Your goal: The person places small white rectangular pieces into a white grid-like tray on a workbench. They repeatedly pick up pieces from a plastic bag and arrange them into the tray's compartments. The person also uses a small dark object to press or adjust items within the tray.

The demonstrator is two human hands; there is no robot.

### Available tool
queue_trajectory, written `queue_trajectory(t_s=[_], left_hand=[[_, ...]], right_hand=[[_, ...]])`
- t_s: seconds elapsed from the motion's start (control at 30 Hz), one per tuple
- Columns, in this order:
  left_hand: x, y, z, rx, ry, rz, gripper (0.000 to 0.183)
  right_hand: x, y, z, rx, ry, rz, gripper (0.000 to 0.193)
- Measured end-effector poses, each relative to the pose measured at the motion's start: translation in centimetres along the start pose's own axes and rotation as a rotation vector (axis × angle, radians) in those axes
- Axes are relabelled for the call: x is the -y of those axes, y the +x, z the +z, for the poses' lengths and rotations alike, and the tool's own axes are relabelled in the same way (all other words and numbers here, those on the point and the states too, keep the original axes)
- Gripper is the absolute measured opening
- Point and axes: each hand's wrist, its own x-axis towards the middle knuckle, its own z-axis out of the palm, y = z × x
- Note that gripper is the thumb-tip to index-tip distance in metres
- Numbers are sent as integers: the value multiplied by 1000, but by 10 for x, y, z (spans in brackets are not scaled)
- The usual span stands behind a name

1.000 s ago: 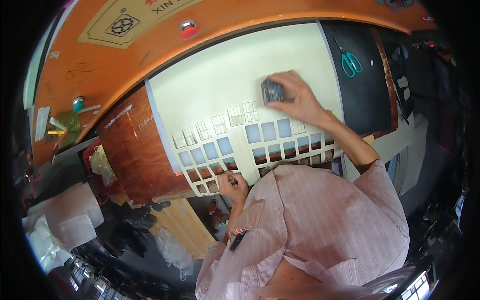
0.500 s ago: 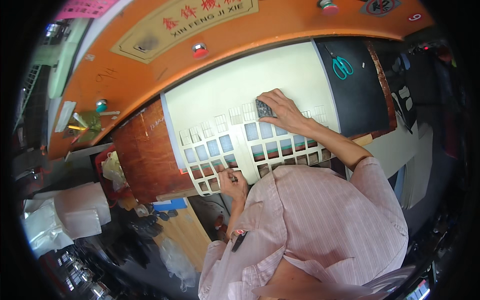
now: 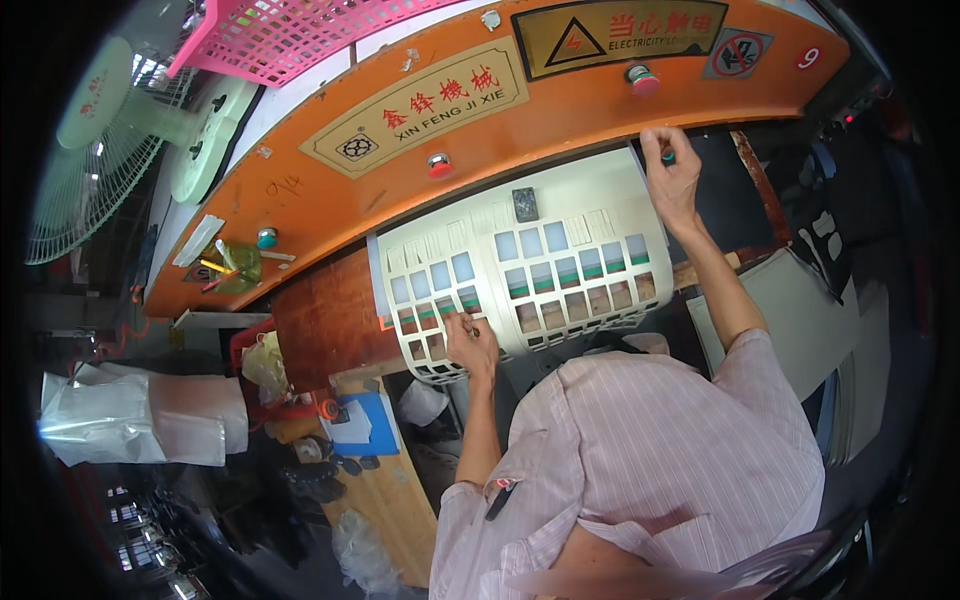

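I see the die-cut white sheet (image 3: 525,265) lying flat on the worktop (image 3: 330,320) under the orange machine panel (image 3: 500,130). My left hand (image 3: 470,342) pinches the sheet's near edge; my right hand (image 3: 672,175) closes on a green knob just beyond its far right corner. It looks thin, floppy and tearable, so I'd hold solid margins

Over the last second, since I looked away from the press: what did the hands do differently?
The right hand let go of the small dark block, which now lies alone on the white die-cut sheet, and went up and right to the sheet's far corner. The left hand stayed at the sheet's near edge.
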Motion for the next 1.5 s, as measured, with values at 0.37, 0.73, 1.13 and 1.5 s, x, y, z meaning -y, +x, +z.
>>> queue_trajectory(t_s=[0.37, 0.73, 1.13, 1.5], left_hand=[[10, 13, -1, 100, -78, -1, 6], [15, 12, 6, 63, -60, 42, 10], [2, 12, -7, 30, -66, 45, 7], [-3, 14, -7, 21, -50, 59, 5]], right_hand=[[26, -70, -69, 68, -59, 8, 20], [50, -91, -90, -77, -152, -122, 20], [42, -75, -89, 60, -152, 31, 19], [-32, -181, -104, 97, -274, 447, 34]])
